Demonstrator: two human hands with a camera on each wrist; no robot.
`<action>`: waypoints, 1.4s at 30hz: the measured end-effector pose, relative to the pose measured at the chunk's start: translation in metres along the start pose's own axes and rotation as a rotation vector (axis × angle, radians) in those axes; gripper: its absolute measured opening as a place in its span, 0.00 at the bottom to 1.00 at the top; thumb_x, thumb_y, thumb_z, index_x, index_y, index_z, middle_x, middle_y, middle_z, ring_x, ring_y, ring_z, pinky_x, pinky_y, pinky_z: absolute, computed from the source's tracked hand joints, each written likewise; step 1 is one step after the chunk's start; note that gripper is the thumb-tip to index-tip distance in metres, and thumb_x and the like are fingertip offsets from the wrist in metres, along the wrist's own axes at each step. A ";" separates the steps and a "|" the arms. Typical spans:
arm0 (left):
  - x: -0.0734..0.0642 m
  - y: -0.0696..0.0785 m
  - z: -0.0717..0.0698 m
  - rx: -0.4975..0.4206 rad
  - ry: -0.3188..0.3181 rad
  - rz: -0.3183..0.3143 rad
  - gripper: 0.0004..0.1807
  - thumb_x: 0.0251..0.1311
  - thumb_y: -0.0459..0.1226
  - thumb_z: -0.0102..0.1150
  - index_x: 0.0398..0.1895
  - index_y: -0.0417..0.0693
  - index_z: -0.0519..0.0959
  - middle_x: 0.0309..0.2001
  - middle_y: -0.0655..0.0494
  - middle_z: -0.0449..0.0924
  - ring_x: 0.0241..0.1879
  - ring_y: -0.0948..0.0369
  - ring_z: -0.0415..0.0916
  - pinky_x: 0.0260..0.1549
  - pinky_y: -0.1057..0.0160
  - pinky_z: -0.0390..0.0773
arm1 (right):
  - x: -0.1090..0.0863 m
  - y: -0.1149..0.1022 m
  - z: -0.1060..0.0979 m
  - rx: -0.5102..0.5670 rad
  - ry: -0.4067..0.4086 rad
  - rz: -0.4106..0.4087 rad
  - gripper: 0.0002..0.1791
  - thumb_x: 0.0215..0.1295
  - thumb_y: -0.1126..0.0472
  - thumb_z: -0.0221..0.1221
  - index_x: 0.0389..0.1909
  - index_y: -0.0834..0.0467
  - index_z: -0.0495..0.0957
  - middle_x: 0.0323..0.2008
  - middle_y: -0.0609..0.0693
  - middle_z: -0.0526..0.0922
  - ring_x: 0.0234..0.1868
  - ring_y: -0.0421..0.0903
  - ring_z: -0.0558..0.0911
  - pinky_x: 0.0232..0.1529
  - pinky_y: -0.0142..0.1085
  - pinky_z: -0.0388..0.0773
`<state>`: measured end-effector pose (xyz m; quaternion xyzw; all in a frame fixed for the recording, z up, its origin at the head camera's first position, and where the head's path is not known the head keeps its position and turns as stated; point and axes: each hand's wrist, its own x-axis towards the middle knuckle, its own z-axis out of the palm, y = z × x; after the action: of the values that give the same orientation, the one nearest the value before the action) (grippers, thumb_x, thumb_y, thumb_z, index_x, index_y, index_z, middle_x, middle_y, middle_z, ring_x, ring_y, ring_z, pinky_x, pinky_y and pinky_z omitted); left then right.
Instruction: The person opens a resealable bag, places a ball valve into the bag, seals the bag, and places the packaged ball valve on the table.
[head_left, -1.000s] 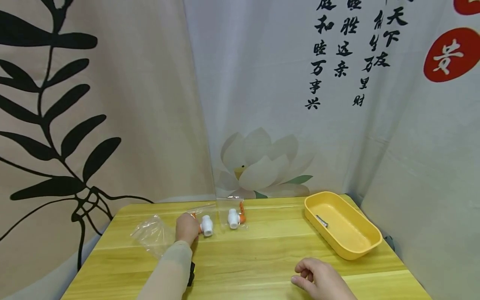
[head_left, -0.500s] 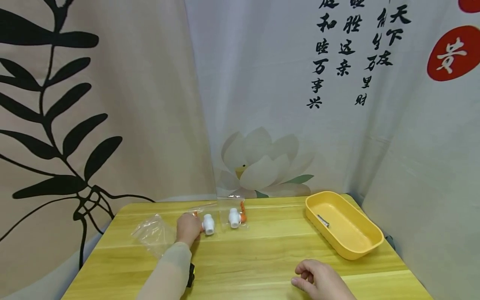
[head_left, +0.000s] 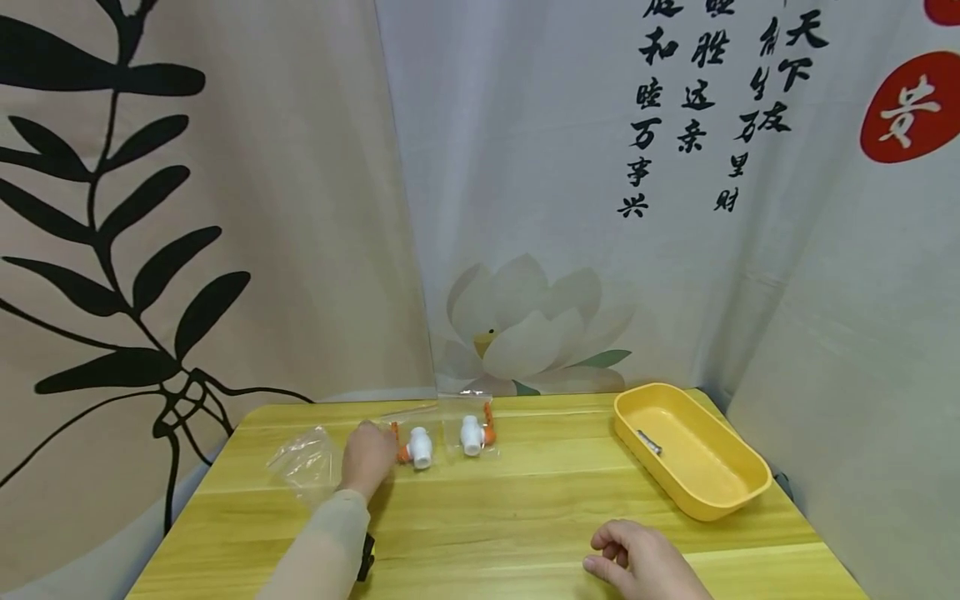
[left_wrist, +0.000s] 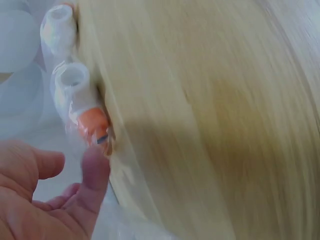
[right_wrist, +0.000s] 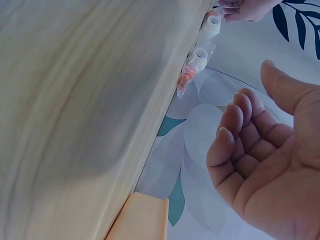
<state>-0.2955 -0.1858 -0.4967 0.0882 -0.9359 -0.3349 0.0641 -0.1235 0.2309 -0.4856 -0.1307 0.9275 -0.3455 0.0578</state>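
Two white plastic pipe valves with orange handles lie in clear bags at the back of the table: a left valve (head_left: 422, 448) and a right valve (head_left: 472, 436). My left hand (head_left: 367, 457) is just left of the left valve. In the left wrist view its thumb and fingers stand apart, with a fingertip right at the orange handle (left_wrist: 94, 121). Over the front right of the table hovers my right hand (head_left: 641, 560), fingers loosely bent. The right wrist view shows nothing in its palm (right_wrist: 272, 170).
A crumpled clear bag (head_left: 306, 462) lies left of my left hand. At the right stands a yellow tray (head_left: 660, 483) with a small silvery tube-like thing (head_left: 648, 442) inside. A printed curtain (head_left: 540, 208) hangs behind the table's back edge.
My left hand has let go of the left valve's bag and drawn slightly left, so more of the orange handle shows. My right hand has stayed put.
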 end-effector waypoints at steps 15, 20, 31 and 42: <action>0.011 -0.077 -0.050 0.271 0.148 0.059 0.20 0.80 0.34 0.45 0.62 0.29 0.78 0.57 0.25 0.81 0.55 0.26 0.75 0.52 0.29 0.76 | -0.001 0.000 0.001 -0.004 0.004 -0.003 0.12 0.69 0.47 0.71 0.40 0.50 0.83 0.31 0.40 0.80 0.29 0.28 0.72 0.30 0.30 0.73; 0.012 -0.097 -0.066 0.302 0.068 -0.006 0.29 0.82 0.42 0.45 0.64 0.17 0.67 0.59 0.15 0.73 0.57 0.20 0.69 0.54 0.24 0.69 | -0.001 -0.001 0.001 -0.001 0.000 -0.002 0.11 0.69 0.48 0.71 0.40 0.49 0.83 0.31 0.40 0.79 0.29 0.28 0.72 0.30 0.30 0.72; 0.007 -0.098 -0.075 0.272 0.119 -0.063 0.26 0.76 0.44 0.59 0.52 0.23 0.72 0.50 0.21 0.81 0.52 0.24 0.73 0.53 0.28 0.68 | -0.002 -0.001 0.003 0.001 -0.011 -0.046 0.11 0.70 0.47 0.71 0.40 0.49 0.83 0.31 0.38 0.79 0.29 0.28 0.72 0.30 0.29 0.73; 0.001 -0.091 -0.086 0.261 0.012 -0.094 0.31 0.79 0.50 0.53 0.55 0.22 0.70 0.45 0.23 0.83 0.48 0.28 0.79 0.50 0.31 0.71 | -0.002 0.003 0.000 -0.003 -0.019 -0.053 0.12 0.69 0.46 0.71 0.39 0.48 0.83 0.30 0.37 0.79 0.29 0.28 0.72 0.29 0.29 0.73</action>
<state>-0.2704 -0.3077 -0.4885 0.1417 -0.9660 -0.2123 0.0419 -0.1220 0.2332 -0.4874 -0.1585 0.9237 -0.3442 0.0573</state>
